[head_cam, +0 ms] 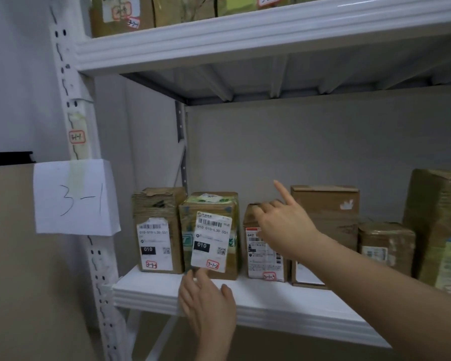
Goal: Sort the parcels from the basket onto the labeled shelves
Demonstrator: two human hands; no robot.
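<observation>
At lower centre of the frame, your left hand (206, 303) rests fingers straight against the foot of the green-taped parcel (210, 235) marked 3-1-2, standing on the white shelf (271, 308). Centre right, your right hand (284, 225) has its grip curled over the top of the small parcel (264, 254) marked 3-1-3, forefinger raised. A paper sign (74, 196) reading 3-1 hangs at left.

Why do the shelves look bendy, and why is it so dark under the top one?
Head view: the wide lens bows the top shelf and the post. The top shelf blocks the light, so its underside is in shadow. The right hand on the third parcel and the left hand look slightly smeared. The small print on the labels is too blurry to read.
</observation>
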